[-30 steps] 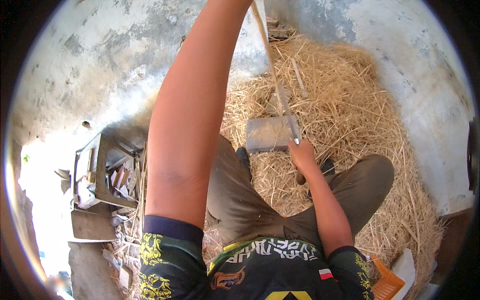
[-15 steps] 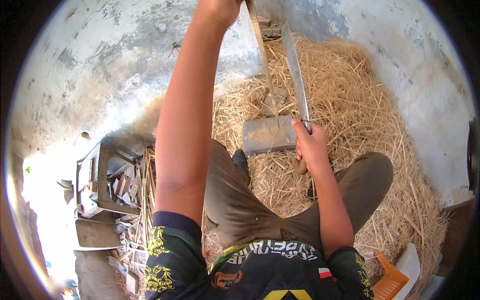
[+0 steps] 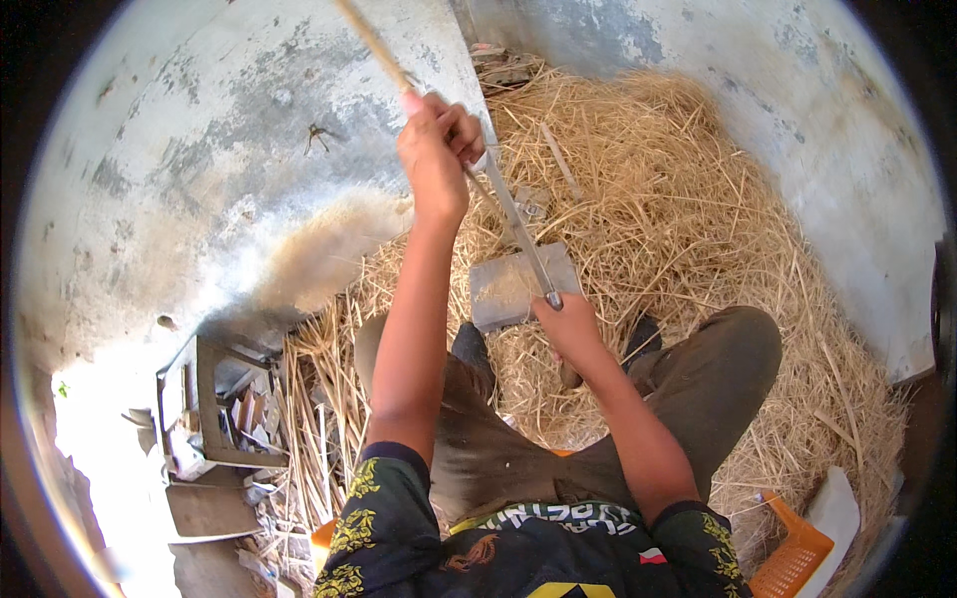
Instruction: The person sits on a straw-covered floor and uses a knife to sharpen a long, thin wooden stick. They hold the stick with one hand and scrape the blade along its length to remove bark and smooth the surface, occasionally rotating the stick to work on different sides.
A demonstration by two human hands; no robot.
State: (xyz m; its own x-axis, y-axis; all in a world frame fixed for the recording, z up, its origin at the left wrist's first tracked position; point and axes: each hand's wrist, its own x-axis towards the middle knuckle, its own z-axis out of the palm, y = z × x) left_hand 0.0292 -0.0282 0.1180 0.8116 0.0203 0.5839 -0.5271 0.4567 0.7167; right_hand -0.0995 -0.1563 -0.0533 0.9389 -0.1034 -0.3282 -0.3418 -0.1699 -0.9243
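My left hand (image 3: 437, 164) is raised in front of me, its fingers closed round a long thin bamboo stick (image 3: 377, 45). The stick slants from the upper left down through the fist, and its lower part runs toward the wooden block (image 3: 498, 284). In my right hand (image 3: 575, 334) is the handle of a machete, held low beside the block's right end. The long machete blade (image 3: 523, 231) points up and left, close alongside the lower stick; whether they touch I cannot tell. The block lies on straw between my feet.
Dry straw and shavings (image 3: 678, 199) cover the floor, with a pale strip (image 3: 561, 159) on top. Weathered walls (image 3: 249, 120) rise left and right. At left stands a wooden frame (image 3: 214, 399) with scraps beside long strips (image 3: 319, 379). An orange plastic basket (image 3: 793, 548) lies lower right.
My left hand has come down and nearer with the stick, which now slants left. My right hand has moved down and left, swinging the machete blade leftward to the stick.
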